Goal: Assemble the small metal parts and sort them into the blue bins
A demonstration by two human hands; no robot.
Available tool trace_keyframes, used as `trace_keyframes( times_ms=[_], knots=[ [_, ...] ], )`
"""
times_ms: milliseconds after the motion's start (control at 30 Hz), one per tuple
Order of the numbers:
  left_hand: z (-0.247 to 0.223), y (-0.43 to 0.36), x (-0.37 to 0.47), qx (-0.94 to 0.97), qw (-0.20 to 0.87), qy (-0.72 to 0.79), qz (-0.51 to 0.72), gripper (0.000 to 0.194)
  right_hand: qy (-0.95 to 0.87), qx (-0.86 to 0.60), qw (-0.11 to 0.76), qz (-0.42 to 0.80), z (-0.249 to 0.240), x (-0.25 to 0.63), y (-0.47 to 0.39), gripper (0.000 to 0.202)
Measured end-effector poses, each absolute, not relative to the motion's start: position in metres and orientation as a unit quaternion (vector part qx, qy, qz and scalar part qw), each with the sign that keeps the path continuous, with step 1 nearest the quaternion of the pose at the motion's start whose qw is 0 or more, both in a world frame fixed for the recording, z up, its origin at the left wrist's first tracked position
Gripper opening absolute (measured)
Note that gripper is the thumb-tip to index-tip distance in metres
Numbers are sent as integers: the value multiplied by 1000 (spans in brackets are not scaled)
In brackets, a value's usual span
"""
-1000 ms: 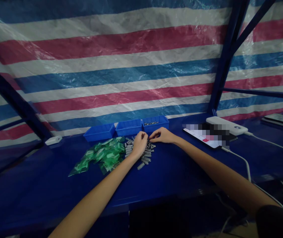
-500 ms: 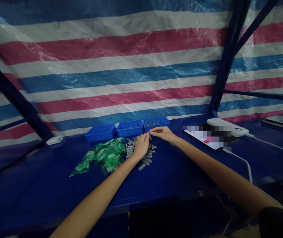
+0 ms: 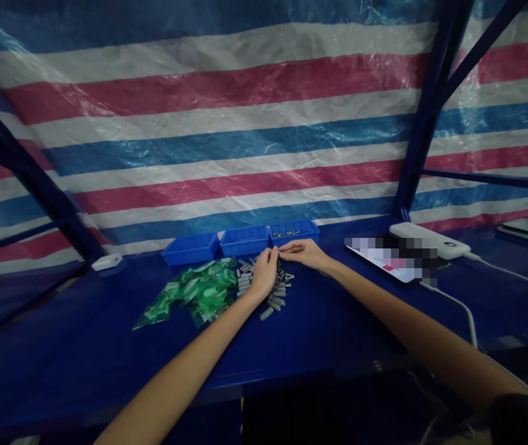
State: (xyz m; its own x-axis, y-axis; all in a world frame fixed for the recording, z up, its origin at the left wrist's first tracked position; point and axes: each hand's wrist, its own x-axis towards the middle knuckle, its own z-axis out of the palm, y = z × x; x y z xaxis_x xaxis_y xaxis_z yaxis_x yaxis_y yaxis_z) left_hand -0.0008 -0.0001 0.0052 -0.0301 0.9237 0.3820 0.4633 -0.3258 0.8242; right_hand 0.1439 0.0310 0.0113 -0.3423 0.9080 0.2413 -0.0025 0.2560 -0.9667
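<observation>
My left hand (image 3: 265, 273) is closed above a pile of small silvery metal cylinders (image 3: 276, 301), its thumb and fingers pinched together. Against its fingertips, from the right, come the pinched fingers of my right hand (image 3: 305, 253). Whatever sits between the two sets of fingertips is too small and hidden to name. Part of the metal pile lies under my left hand and wrist. To the left of the pile is a heap of small clear bags with green parts (image 3: 199, 289).
Three blue bins (image 3: 244, 240) stand in a row behind the pile; the right one holds small metal pieces (image 3: 286, 234). On the right lie a phone (image 3: 379, 262) and a white power bank (image 3: 430, 241) with cables. A white plug-like box (image 3: 107, 262) is at left.
The view has shifted slightly, so everything sits a little further right. Both hands stay pinched together over the metal pile, with barely any finger movement.
</observation>
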Motion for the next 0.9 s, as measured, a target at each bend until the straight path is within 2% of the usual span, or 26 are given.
trace_keyframes(
  times_ms=[300,533,600,700,800,900],
  knots=[
    [3,2,-2,688,210,533,445,33,-662,-380,453,461,11,143,33,23],
    [8,-4,1,681,212,537,451,30,-590,-463,501,433,16,154,39,19],
    [9,-4,2,672,225,538,456,30,-571,-451,519,447,21,157,38,22],
    [9,-3,1,658,234,542,466,29,-570,-394,535,484,24,157,36,36],
    [9,-3,1,653,238,544,470,27,-643,-374,474,472,18,154,35,35],
    [9,-4,1,696,211,543,421,23,-778,-366,364,359,4,150,37,20]
  ],
)
